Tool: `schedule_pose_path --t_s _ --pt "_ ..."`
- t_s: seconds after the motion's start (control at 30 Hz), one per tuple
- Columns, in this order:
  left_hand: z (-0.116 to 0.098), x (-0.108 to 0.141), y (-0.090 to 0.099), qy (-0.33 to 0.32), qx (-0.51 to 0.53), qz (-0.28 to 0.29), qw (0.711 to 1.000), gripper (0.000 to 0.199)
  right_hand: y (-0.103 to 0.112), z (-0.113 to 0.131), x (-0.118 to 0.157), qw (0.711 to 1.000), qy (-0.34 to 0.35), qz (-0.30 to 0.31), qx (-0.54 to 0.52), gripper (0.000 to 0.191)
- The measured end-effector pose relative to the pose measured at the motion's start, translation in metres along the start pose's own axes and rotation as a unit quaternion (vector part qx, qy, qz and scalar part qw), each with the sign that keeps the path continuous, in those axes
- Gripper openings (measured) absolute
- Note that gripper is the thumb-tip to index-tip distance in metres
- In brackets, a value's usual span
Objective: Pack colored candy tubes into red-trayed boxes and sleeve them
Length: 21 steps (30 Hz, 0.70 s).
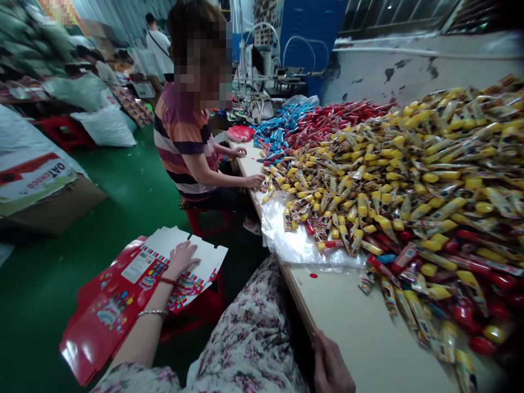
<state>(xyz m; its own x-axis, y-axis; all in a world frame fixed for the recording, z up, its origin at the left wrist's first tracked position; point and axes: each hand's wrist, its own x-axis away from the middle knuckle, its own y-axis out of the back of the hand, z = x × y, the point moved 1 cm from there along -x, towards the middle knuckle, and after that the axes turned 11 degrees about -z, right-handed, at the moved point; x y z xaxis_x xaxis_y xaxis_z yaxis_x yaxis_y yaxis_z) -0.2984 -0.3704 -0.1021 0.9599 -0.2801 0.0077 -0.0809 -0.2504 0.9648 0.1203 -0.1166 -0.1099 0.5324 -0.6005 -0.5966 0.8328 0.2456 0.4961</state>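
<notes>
My left hand point(183, 258) lies with its fingers stretched over a stack of flat printed cardboard boxes point(108, 311), on their white flaps. The boxes are red with a colourful cake print and rest on a red stool point(219, 295) at my left. At the bottom, my right hand point(331, 364) is at the edge of the pale table point(352, 322); its fingers are partly hidden, curled at the edge. Clear plastic bags point(303, 240) lie flat on the table, partly under a big heap of yellow-capped tubes point(393, 169).
Red tubes point(331, 123) and blue tubes point(278, 131) are heaped farther back. A co-worker point(186, 136) in a striped shirt sits across the corner, a hand at the tubes. A large carton point(49, 202) stands on the green floor at left, with white sacks point(106, 125) behind.
</notes>
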Motion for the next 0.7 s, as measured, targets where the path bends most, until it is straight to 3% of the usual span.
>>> schedule_pose_path --t_s 0.13,0.23,0.33,0.47,0.57,0.63,0.7 --pt "0.008 0.001 -0.001 -0.065 -0.052 0.056 0.995 0.051 -0.008 0.007 -0.008 0.999 0.033 0.011 0.014 0.029" --pt "0.0 -0.008 0.007 -0.092 -0.079 0.058 0.991 0.031 -0.011 0.011 -0.007 0.996 0.07 0.038 0.034 0.03" --pt "-0.001 -0.021 0.036 -0.118 -0.073 0.08 0.987 0.011 -0.009 0.009 -0.006 0.995 0.08 0.031 0.043 0.031" --pt "-0.003 -0.027 0.097 -0.159 0.022 0.179 0.971 0.019 -0.005 0.007 -0.01 0.998 0.05 0.02 0.011 0.03" --pt "-0.034 -0.015 0.144 -0.17 0.083 0.178 0.966 0.027 -0.008 0.022 -0.024 0.998 -0.013 0.042 -0.052 0.027" --pt "-0.073 0.001 0.171 -0.223 0.086 0.15 0.959 0.027 -0.011 0.045 -0.042 0.989 -0.07 0.065 -0.109 0.028" --pt "-0.12 0.023 0.191 -0.315 0.087 0.136 0.935 0.025 -0.013 0.072 -0.067 0.975 -0.106 0.082 -0.179 0.037"
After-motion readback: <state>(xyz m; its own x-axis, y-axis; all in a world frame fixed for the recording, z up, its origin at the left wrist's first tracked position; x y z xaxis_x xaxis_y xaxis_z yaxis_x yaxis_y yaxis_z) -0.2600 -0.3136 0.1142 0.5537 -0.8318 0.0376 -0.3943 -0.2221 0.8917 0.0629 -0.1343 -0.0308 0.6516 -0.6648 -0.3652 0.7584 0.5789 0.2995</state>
